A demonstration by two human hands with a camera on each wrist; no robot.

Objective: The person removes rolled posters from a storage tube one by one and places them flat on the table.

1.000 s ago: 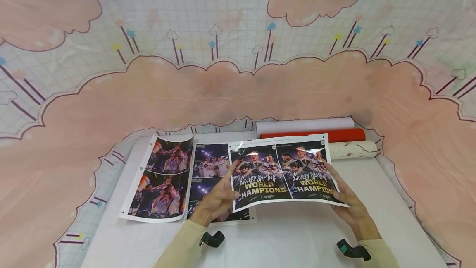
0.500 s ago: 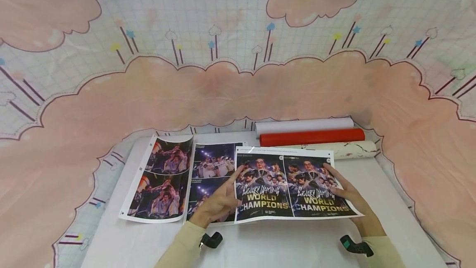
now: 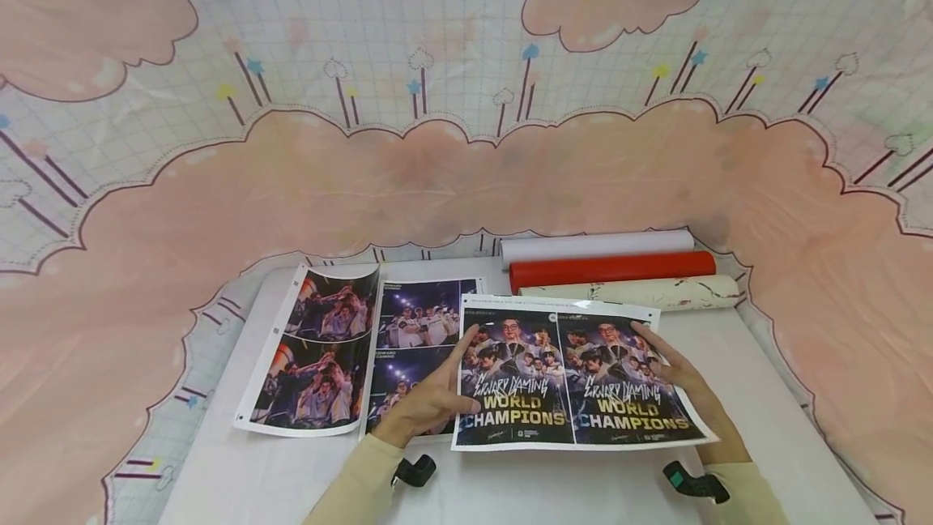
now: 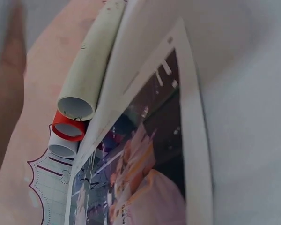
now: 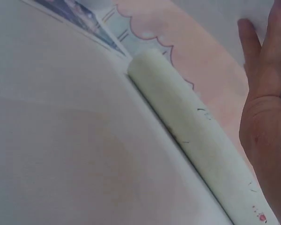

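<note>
In the head view both hands hold a glossy printed poster sheet [image 3: 513, 379] up over the table. It bears two copies of one picture side by side, lettered "World Champions". My left hand [image 3: 426, 405] grips its left edge, the thumb lying on the front near the lower part. At the right edge my right hand [image 3: 692, 387] grips it, fingertips overlapping the print. The sheet bows a little and its lower right corner sticks out past the wrist. In the right wrist view part of the right hand [image 5: 267, 112] shows at the right; the sheet is barely visible there.
Two more printed sheets lie to the left: a curled one [image 3: 313, 347] and a flat one [image 3: 415, 314] partly under the left hand. Behind are a white roll [image 3: 598, 246], a red roll [image 3: 612, 267] and a cream patterned roll [image 3: 685, 292]. A patterned cloth [image 3: 466, 185] surrounds the white table [image 3: 554, 492].
The poster sheet has come down and nearer, a little to the right, uncovering more of the red and cream rolls. Both hands stay at its edges; the other sheets have not moved.
</note>
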